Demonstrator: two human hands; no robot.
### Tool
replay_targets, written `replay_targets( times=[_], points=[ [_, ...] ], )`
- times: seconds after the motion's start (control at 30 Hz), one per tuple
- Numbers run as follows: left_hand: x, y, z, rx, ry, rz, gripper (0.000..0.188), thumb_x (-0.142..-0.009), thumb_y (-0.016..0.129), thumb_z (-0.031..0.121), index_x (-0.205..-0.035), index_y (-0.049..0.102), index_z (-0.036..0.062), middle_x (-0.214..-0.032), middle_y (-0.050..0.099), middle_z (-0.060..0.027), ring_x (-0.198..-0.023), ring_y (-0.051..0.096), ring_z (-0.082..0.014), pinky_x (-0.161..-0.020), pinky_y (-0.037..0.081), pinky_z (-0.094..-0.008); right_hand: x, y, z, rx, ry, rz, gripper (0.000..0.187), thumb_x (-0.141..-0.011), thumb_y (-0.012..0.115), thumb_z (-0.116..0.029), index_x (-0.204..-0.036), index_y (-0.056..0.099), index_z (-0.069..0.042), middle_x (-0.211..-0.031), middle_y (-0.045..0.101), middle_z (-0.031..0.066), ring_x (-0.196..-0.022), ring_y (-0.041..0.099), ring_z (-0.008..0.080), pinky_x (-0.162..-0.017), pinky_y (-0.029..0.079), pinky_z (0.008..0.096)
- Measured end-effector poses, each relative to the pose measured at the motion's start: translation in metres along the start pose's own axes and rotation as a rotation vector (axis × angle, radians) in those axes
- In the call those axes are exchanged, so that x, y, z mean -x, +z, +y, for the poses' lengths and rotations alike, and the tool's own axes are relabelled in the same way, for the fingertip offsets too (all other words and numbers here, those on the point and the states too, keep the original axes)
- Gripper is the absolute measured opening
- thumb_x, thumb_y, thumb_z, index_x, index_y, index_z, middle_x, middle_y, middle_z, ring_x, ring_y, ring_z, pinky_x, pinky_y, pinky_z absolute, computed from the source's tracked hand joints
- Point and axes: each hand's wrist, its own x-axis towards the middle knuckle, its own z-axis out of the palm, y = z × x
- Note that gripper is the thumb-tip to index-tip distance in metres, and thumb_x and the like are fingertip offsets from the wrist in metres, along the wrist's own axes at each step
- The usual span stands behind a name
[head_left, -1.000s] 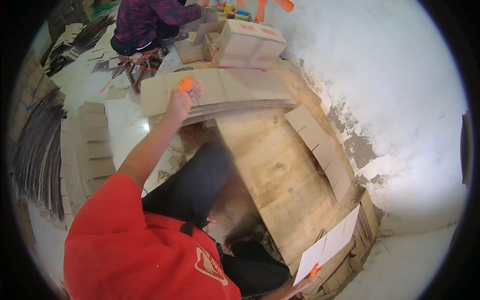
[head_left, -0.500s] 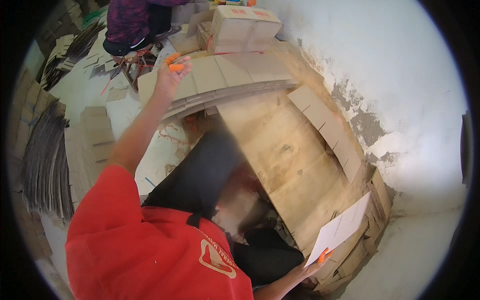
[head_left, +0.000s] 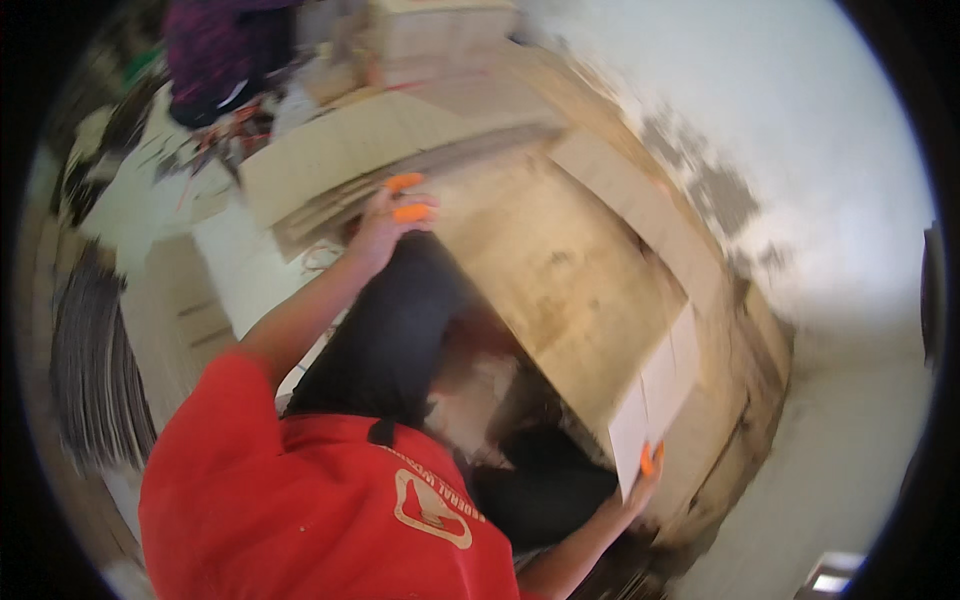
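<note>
Cardboard strip [head_left: 657,385] is at the near right of the wooden board [head_left: 545,285], its near end clamped in my right hand [head_left: 641,488]. Another strip [head_left: 640,208] lies along the board's right edge; a cardboard stack [head_left: 350,155] crosses the far end. Beyond stands a carton [head_left: 440,42], contents hidden. My strip's long axis points far right. The fingers of my left hand [head_left: 388,215] are apart, near the stack.

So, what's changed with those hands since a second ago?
The left hand moved from over the tan cardboard stack to its near edge. The right hand carried the pale slitted cardboard strip inward over the brown wooden board. Its grip and the stack stayed.
</note>
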Motion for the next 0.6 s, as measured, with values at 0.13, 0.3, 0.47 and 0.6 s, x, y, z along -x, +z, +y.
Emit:
replay_targets(
  times=[0.13,0.3,0.47,0.6],
  points=[
    [0.035,0.000,-0.012,-0.528,0.134,-0.145,0.066,-0.078,0.068,0.008,-0.136,0.038,0.0006,-0.115,0.061,-0.0149,-0.103,0.060,-0.0209,-0.091,0.047,-0.0326,-0.015,0.070,-0.042,0.264,0.462,0.027,0.048,-0.097,0.041,-0.019,-0.137,0.040,0.008,-0.125,0.055,0.0212,-0.113,0.056,0.0227,-0.099,0.043,0.0326],
    [0.049,0.045,-0.016,-1.075,0.151,-0.398,0.048,-0.073,0.074,0.008,-0.118,0.056,0.0005,-0.138,0.049,-0.0092,-0.104,0.060,-0.0223,-0.092,0.047,-0.0332,-0.013,0.035,-0.023,0.095,0.212,0.119,0.047,-0.092,0.045,-0.008,-0.136,0.041,0.009,-0.114,0.062,0.0215,-0.103,0.061,0.0228,-0.094,0.046,0.0332],
    [0.043,0.042,-0.022,-0.979,0.155,-0.416,0.056,-0.074,0.072,0.005,-0.126,0.052,0.0018,-0.130,0.055,-0.0083,-0.101,0.061,-0.0212,-0.090,0.047,-0.0320,0.000,-0.038,-0.026,0.363,-0.078,0.098,0.045,-0.092,0.041,-0.006,-0.135,0.043,0.008,-0.114,0.061,0.0230,-0.106,0.060,0.0209,-0.095,0.046,0.0302],
    [0.044,0.036,-0.023,-1.006,0.199,-0.391,0.070,-0.075,0.071,0.003,-0.138,0.042,0.0058,-0.112,0.064,-0.0073,-0.097,0.062,-0.0186,-0.089,0.047,-0.0308,0.013,-0.041,-0.097,0.385,-0.108,0.082,0.051,-0.084,0.045,-0.006,-0.133,0.046,0.007,-0.122,0.058,0.0224,-0.110,0.057,0.0194,-0.099,0.043,0.0307]
  ],
)
